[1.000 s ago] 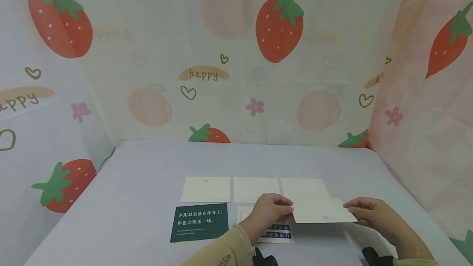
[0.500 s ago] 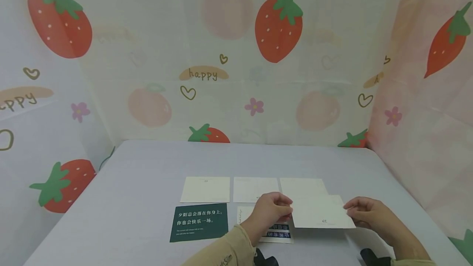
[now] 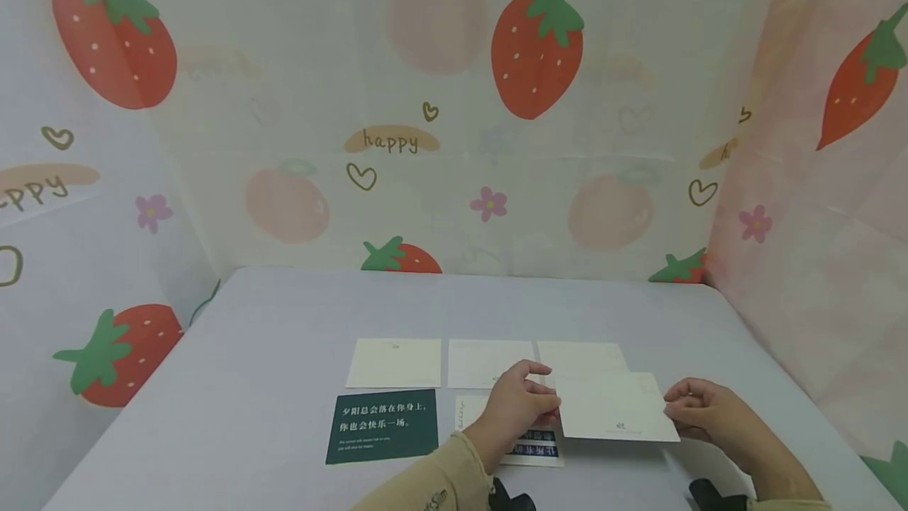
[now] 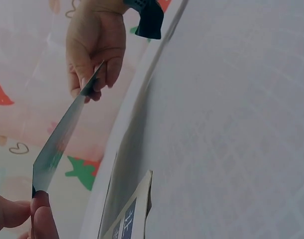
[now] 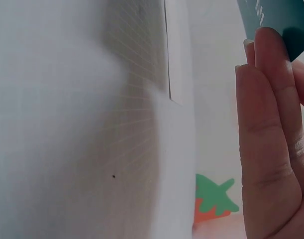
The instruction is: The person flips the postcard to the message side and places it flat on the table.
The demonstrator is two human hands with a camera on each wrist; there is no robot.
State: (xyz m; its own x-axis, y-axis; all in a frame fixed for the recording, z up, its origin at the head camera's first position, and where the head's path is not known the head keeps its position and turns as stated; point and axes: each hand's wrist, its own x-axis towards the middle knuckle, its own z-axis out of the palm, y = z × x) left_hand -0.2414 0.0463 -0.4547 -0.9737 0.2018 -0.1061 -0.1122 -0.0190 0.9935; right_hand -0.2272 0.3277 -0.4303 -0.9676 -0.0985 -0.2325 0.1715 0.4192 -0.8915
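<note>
Between both hands, above the table, hangs a postcard (image 3: pixel 613 410) with its pale, nearly blank side up. Its teal underside (image 4: pixel 59 142) shows in the left wrist view. My left hand (image 3: pixel 514 407) pinches the left edge, its index finger raised off the card. At the opposite edge my right hand (image 3: pixel 720 424) pinches the card between thumb and fingers; the right wrist view shows its fingers (image 5: pixel 268 124) below the teal corner (image 5: pixel 281 25). Beneath my left hand lies a postcard with dark blue printed strips (image 3: pixel 539 450), partly hidden.
Three pale postcards lie in a back row: left (image 3: pixel 393 363), middle (image 3: pixel 489 361) and right (image 3: pixel 585 355), the last partly covered by the held card. A dark green postcard (image 3: pixel 383 428) with white writing lies front left. The white table (image 3: pixel 213 416) meets a strawberry-print curtain (image 3: pixel 454 203).
The held postcard has tilted, its near edge coming down and its pale face turning more toward the head camera. My left index finger has lifted from the card.
</note>
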